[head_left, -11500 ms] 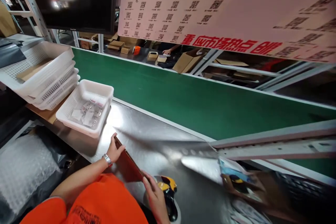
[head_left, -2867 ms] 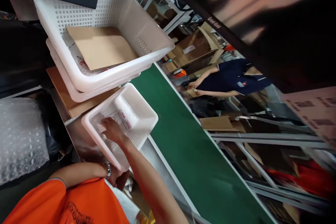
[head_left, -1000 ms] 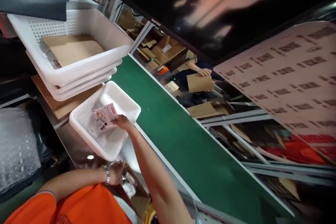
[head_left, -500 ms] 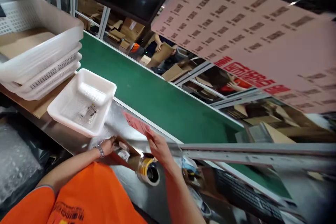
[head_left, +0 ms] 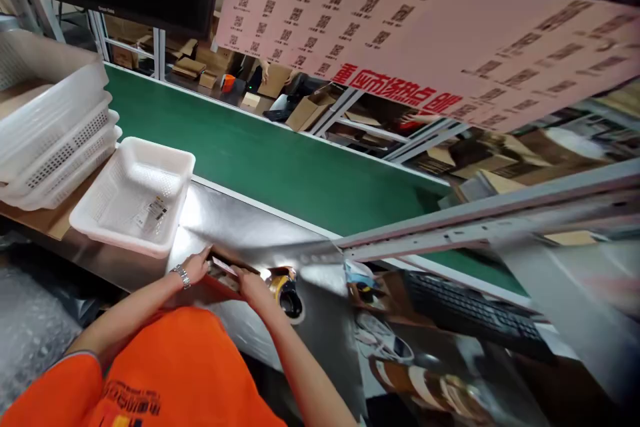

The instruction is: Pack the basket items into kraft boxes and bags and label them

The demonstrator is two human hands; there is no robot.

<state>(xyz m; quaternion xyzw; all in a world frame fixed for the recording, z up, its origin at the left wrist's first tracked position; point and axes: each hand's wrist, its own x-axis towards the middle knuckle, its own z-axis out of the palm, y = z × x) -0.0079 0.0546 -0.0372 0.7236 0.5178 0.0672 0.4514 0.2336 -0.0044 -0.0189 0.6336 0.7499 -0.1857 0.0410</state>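
My left hand (head_left: 199, 267), with a metal watch at the wrist, is closed on the left edge of a small open cardboard box (head_left: 218, 285) on the metal bench. My right hand (head_left: 251, 285) is at the box's right side, fingers closed on a paper slip (head_left: 225, 266). The slip lies at the box opening, seen nearly edge-on between both hands. What lies inside the box is mostly hidden. A roll of tape (head_left: 290, 300) stands just right of the box, beside my right forearm.
A white plastic basket (head_left: 175, 227) with a label in it stands left on the metal bench (head_left: 225, 207). Stacked baskets (head_left: 55, 147) rise further left. Behind runs a green conveyor belt (head_left: 260, 173). A keyboard (head_left: 470, 310) lies right; a pink code sheet (head_left: 425, 33) hangs above.
My right hand has moved left and down, bringing the red slip from above the bench to the box opening. My left hand stays on the box. The view has turned to the right.
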